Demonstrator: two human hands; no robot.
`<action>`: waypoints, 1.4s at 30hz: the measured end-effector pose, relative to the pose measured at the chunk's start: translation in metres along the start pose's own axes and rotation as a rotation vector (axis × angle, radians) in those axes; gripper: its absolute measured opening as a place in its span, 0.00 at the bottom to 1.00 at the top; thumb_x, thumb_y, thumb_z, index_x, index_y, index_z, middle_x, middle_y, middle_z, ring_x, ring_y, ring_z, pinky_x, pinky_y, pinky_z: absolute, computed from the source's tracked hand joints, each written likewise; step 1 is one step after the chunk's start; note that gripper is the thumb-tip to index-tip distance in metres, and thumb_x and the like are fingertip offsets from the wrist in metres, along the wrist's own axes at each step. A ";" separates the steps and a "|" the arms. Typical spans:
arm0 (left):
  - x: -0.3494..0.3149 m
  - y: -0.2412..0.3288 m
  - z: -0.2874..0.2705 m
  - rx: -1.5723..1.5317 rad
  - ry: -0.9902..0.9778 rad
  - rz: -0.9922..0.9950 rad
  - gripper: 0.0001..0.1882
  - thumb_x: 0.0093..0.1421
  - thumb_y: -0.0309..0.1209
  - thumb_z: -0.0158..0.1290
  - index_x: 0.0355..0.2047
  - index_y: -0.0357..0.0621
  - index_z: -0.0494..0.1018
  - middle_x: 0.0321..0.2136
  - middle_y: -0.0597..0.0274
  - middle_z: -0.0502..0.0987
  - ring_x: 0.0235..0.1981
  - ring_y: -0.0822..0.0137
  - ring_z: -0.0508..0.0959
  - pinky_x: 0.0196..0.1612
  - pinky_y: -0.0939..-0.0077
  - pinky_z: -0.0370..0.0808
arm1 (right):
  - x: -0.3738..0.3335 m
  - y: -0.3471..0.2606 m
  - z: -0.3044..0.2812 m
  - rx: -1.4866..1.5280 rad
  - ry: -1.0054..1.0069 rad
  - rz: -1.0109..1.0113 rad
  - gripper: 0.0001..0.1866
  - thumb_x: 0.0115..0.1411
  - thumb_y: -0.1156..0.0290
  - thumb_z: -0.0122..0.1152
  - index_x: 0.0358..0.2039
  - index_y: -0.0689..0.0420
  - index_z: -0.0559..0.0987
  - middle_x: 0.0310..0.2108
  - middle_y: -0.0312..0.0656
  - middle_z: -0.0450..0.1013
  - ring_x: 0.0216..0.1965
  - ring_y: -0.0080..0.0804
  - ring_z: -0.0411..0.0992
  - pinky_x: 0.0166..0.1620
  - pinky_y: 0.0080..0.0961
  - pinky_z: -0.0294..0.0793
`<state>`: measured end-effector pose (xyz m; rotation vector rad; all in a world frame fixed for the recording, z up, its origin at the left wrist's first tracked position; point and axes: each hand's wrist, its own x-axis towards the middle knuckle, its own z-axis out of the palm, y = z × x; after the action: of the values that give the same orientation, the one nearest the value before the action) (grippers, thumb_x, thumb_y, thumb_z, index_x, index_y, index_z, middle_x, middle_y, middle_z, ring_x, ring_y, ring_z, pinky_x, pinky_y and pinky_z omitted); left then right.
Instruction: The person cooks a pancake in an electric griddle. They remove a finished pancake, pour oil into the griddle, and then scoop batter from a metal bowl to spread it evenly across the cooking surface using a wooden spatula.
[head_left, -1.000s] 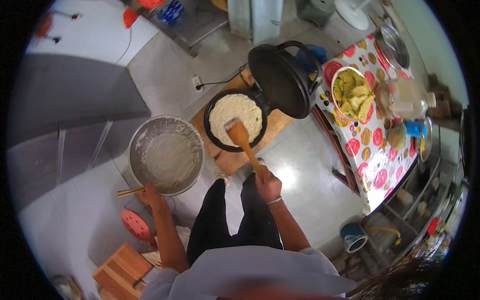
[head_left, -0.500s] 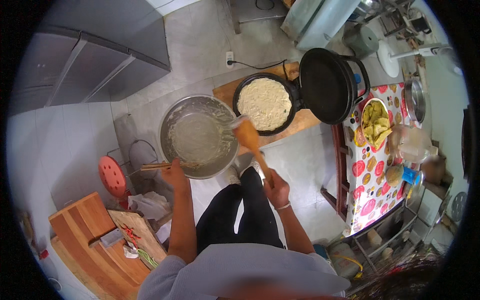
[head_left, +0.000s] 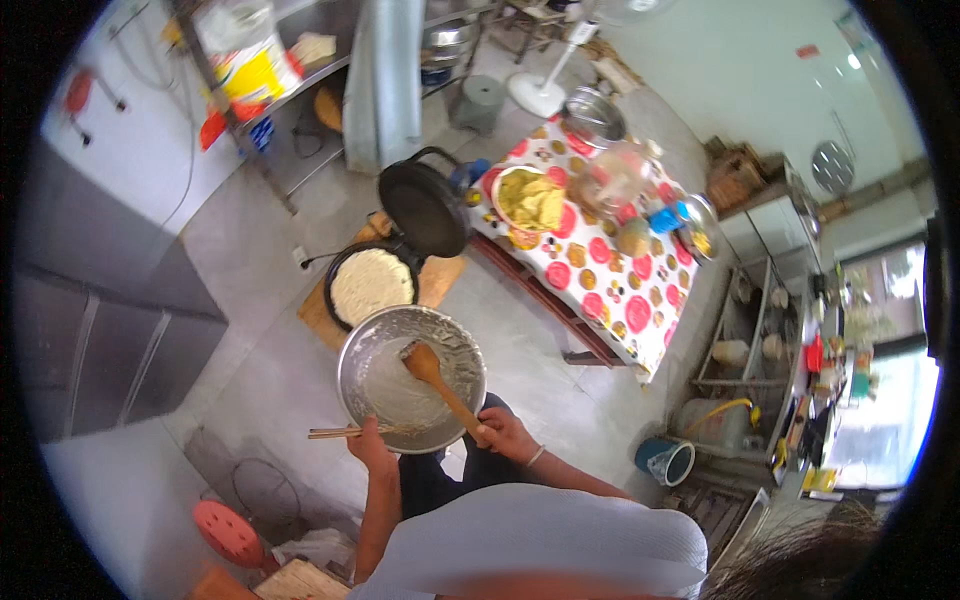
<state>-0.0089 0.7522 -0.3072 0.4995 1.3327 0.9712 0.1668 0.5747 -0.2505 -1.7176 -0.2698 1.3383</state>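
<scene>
A large metal bowl, smeared inside with pale batter, is in front of my body. My left hand is closed at its near-left rim, with thin wooden chopsticks held there too; their other ends reach into the bowl. My right hand grips the handle of a wooden spatula, whose blade is inside the bowl. Just beyond the bowl stands a round black electric pan, its lid swung up. A pale layer of batter covers the pan's bottom, dotted with small dark bits.
Under the pan is a wooden board. At right, a table with a patterned cloth bears a bowl of yellow flatbread pieces. A blue bucket stands lower right, a red perforated stool lower left, grey cabinets left.
My view has swung to the right. The bowl now overlaps the pan's near edge, and the spatula has gone from above the bowl's right rim down into the bowl.
</scene>
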 end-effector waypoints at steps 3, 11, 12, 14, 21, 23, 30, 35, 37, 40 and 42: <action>-0.011 -0.031 0.037 0.098 -0.078 -0.046 0.14 0.52 0.19 0.53 0.40 0.31 0.68 0.35 0.56 0.73 0.34 0.64 0.75 0.39 0.69 0.74 | -0.018 0.023 -0.052 0.053 0.134 -0.063 0.19 0.63 0.57 0.56 0.43 0.60 0.71 0.32 0.40 0.75 0.29 0.24 0.73 0.31 0.23 0.74; -0.078 -0.112 0.218 0.482 -0.396 -0.022 0.14 0.48 0.21 0.58 0.35 0.34 0.69 0.31 0.60 0.73 0.30 0.68 0.72 0.31 0.75 0.70 | -0.076 0.038 -0.194 0.370 0.474 -0.021 0.23 0.64 0.50 0.49 0.31 0.60 0.74 0.26 0.41 0.74 0.23 0.25 0.73 0.24 0.19 0.72; -0.085 -0.126 0.241 0.474 -0.448 -0.043 0.14 0.47 0.22 0.59 0.34 0.35 0.70 0.31 0.61 0.73 0.29 0.69 0.72 0.31 0.76 0.70 | -0.082 0.044 -0.212 0.390 0.517 -0.009 0.22 0.65 0.51 0.48 0.30 0.60 0.74 0.26 0.41 0.74 0.23 0.25 0.73 0.24 0.19 0.71; -0.108 -0.160 0.291 0.587 -0.492 -0.074 0.12 0.46 0.22 0.59 0.32 0.36 0.70 0.28 0.65 0.73 0.27 0.70 0.72 0.30 0.76 0.69 | -0.090 0.061 -0.249 0.414 0.596 0.012 0.21 0.65 0.53 0.48 0.29 0.60 0.74 0.25 0.41 0.74 0.23 0.25 0.73 0.23 0.19 0.70; -0.155 -0.292 0.408 0.440 -0.689 -0.136 0.10 0.43 0.25 0.62 0.26 0.43 0.72 0.17 0.68 0.72 0.19 0.73 0.71 0.24 0.75 0.69 | -0.095 0.088 -0.329 0.535 0.710 0.059 0.21 0.65 0.51 0.47 0.30 0.58 0.72 0.23 0.42 0.74 0.19 0.27 0.71 0.20 0.20 0.67; -0.164 -0.319 0.432 0.546 -0.690 0.323 0.14 0.41 0.32 0.62 0.28 0.41 0.75 0.21 0.57 0.75 0.24 0.62 0.76 0.28 0.67 0.71 | -0.102 0.088 -0.340 0.504 0.725 0.078 0.21 0.64 0.50 0.49 0.30 0.58 0.72 0.22 0.41 0.73 0.19 0.27 0.71 0.19 0.21 0.67; -0.186 -0.342 0.457 0.992 -0.628 0.310 0.17 0.43 0.38 0.63 0.26 0.40 0.71 0.27 0.49 0.73 0.34 0.51 0.75 0.37 0.59 0.71 | -0.117 0.072 -0.389 0.273 0.753 0.065 0.20 0.65 0.53 0.49 0.29 0.60 0.72 0.21 0.40 0.72 0.17 0.24 0.69 0.18 0.19 0.65; -0.183 -0.338 0.442 1.166 -0.636 0.347 0.29 0.44 0.40 0.64 0.42 0.39 0.66 0.41 0.49 0.70 0.42 0.51 0.74 0.43 0.58 0.73 | -0.091 0.041 -0.420 0.069 0.619 0.006 0.19 0.64 0.56 0.51 0.31 0.61 0.73 0.21 0.40 0.72 0.18 0.23 0.70 0.18 0.19 0.65; -0.187 -0.322 0.445 1.211 -0.683 0.204 0.32 0.42 0.41 0.65 0.43 0.38 0.64 0.41 0.48 0.71 0.43 0.51 0.74 0.43 0.59 0.73 | -0.078 0.020 -0.429 -0.030 0.593 -0.030 0.16 0.64 0.60 0.52 0.31 0.62 0.73 0.21 0.39 0.72 0.18 0.23 0.70 0.19 0.19 0.65; -0.185 -0.299 0.425 1.171 -0.718 0.192 0.36 0.38 0.45 0.67 0.42 0.38 0.65 0.36 0.46 0.72 0.43 0.51 0.74 0.42 0.59 0.72 | -0.057 -0.025 -0.436 -0.214 0.590 -0.121 0.15 0.64 0.61 0.52 0.30 0.62 0.73 0.22 0.39 0.72 0.19 0.22 0.69 0.20 0.19 0.66; -0.168 -0.281 0.405 1.099 -0.844 0.097 0.33 0.37 0.47 0.68 0.36 0.38 0.67 0.33 0.47 0.73 0.41 0.51 0.74 0.41 0.60 0.72 | -0.033 -0.061 -0.443 -0.318 0.549 -0.303 0.13 0.64 0.65 0.52 0.27 0.62 0.71 0.19 0.36 0.70 0.17 0.19 0.65 0.19 0.17 0.62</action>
<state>0.4699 0.5514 -0.3448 1.6040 0.9387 -0.0580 0.5543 0.3585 -0.1853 -2.1329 -0.4185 0.5927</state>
